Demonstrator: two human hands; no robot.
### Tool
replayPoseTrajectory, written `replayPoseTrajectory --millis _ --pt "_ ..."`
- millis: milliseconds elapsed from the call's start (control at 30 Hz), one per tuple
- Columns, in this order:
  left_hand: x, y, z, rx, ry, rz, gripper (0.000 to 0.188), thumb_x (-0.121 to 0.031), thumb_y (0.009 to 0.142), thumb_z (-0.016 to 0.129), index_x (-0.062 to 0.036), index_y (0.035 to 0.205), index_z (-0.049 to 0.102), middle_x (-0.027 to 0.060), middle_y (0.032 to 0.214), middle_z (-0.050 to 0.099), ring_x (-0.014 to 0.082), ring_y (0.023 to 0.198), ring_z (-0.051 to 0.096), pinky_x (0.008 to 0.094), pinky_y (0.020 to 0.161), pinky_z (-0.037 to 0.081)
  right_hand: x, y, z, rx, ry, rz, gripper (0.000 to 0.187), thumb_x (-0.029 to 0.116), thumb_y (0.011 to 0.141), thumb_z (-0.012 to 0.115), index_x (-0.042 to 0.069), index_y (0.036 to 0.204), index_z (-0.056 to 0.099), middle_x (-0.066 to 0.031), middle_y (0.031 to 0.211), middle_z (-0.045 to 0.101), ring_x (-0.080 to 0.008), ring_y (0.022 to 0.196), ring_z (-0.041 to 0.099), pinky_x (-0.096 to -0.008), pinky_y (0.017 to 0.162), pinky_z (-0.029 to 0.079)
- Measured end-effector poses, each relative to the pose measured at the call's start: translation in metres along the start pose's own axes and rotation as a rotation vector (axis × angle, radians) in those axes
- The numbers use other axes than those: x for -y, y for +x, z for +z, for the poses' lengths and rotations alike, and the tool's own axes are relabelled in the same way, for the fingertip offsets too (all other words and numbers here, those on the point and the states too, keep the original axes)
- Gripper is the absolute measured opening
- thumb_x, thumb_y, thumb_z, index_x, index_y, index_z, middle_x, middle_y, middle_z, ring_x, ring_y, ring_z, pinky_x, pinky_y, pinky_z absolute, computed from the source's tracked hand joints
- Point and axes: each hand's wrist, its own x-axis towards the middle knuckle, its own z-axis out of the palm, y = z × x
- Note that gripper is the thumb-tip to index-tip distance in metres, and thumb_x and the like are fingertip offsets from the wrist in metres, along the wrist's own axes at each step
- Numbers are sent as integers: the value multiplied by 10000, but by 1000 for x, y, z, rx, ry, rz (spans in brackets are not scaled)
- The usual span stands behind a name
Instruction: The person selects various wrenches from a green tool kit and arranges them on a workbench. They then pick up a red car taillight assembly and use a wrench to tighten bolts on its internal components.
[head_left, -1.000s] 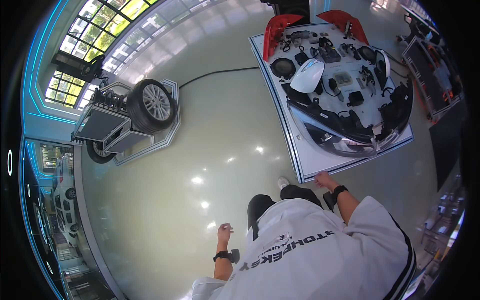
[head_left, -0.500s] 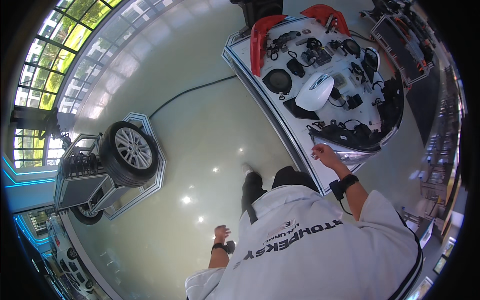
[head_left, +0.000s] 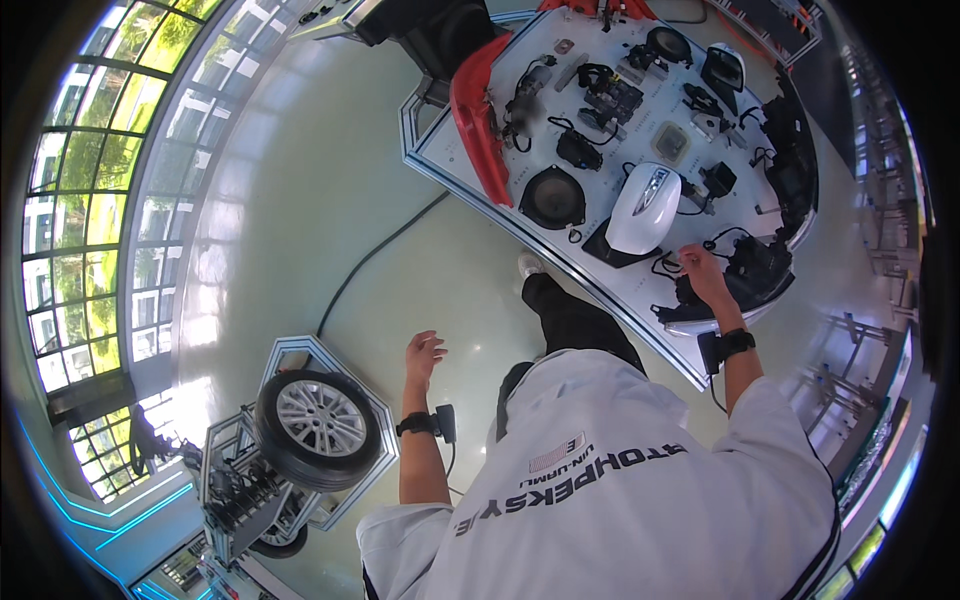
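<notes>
My left hand [head_left: 425, 357] hangs over the bare floor at my left, fingers loosely apart, with nothing in it. Over the near end of the white display table [head_left: 650, 312], my right hand [head_left: 705, 276] is held with its fingers loosely bent; no object shows in it. Under and beside that hand lies a headlight [head_left: 762, 268] with a black housing and cables. Whether the fingers touch it, I cannot tell. Just left of the hand, a white side-mirror cover [head_left: 643, 212] sits on a black panel [head_left: 612, 248]. A round black speaker [head_left: 553, 198] lies farther left.
Red tail lights [head_left: 474, 125] and several small black car parts cover the table's far side. To my left stands a wheel [head_left: 318, 428] on a metal-framed stand. A black cable [head_left: 375, 258] crosses the floor from the table toward that stand. Large windows line the left.
I have moved forward along the table and my view has turned. My left hand has risen forward; my right hand is now closer to the mirror cover.
</notes>
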Motion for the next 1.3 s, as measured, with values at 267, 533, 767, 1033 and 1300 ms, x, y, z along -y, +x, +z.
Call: replayPoseTrajectory --millis 267,533,767,1033,1300 --pt "-141 82 15 215 316 179 267 -144 893 522 -41 1137 559 58 942 650 123 756 630 232 628 470 23 149 25 -201 -266 272 581 236 843 554 74 1355 329 -244 1353 352 -441 1169 451 -465 954 417" --pt "-268 207 52 241 538 470 258 -130 865 541 -40 1105 561 95 905 636 204 811 620 305 712 486 57 192 46 -99 -486 447 653 174 827 564 70 1405 277 -241 1465 207 -465 1235 382 -477 1005 381" --pt "-345 335 125 165 694 627 474 -248 879 577 4 1252 430 217 1222 504 357 1113 514 425 921 426 66 153 44 -300 -321 494 540 111 810 594 30 1311 411 -209 1289 483 -388 1114 527 -421 927 444" --pt "-378 428 190 -62 559 567 653 -344 935 482 90 1364 247 323 1378 296 443 1271 333 459 1043 316 139 61 119 -12 199 842 307 162 829 615 -20 1075 584 -145 991 639 -245 791 657 -338 691 527" --pt "-378 440 190 43 309 572 609 -337 957 409 80 1370 245 302 1375 303 442 1275 312 461 1045 290 221 77 136 132 274 1026 256 135 858 541 -16 1060 587 -129 885 660 -197 721 665 -302 626 513"
